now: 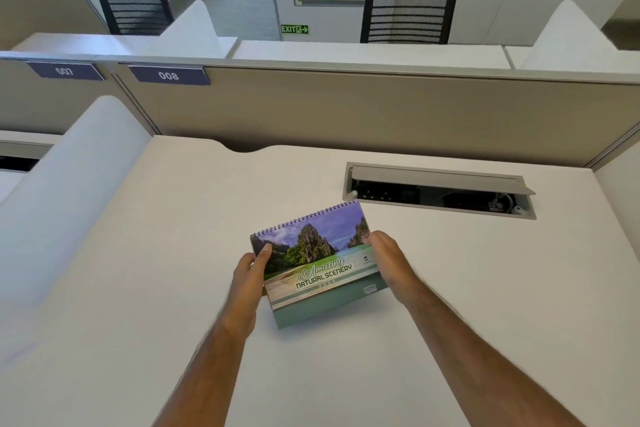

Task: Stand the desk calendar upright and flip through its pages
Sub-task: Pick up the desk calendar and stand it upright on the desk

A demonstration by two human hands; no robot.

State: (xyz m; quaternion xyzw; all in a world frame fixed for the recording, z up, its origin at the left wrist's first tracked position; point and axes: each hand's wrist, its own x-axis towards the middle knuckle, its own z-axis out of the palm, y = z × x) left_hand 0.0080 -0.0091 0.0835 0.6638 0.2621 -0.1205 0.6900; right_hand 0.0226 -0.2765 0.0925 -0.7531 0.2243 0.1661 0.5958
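Note:
A spiral-bound desk calendar (317,262) with a scenery cover reading "Amazing Natural Scenery" sits in the middle of the white desk (138,288), its spiral edge at the far side and raised, its green base toward me. My left hand (249,270) grips the calendar's left edge, thumb on the cover. My right hand (389,258) holds the right edge, fingers curled behind it. Both forearms reach in from the bottom of the view.
An open grey cable hatch (440,189) with sockets lies just behind the calendar to the right. A beige partition (381,114) closes the desk's far side. White curved dividers (69,184) stand at the left. Two black chairs and a fire extinguisher are beyond.

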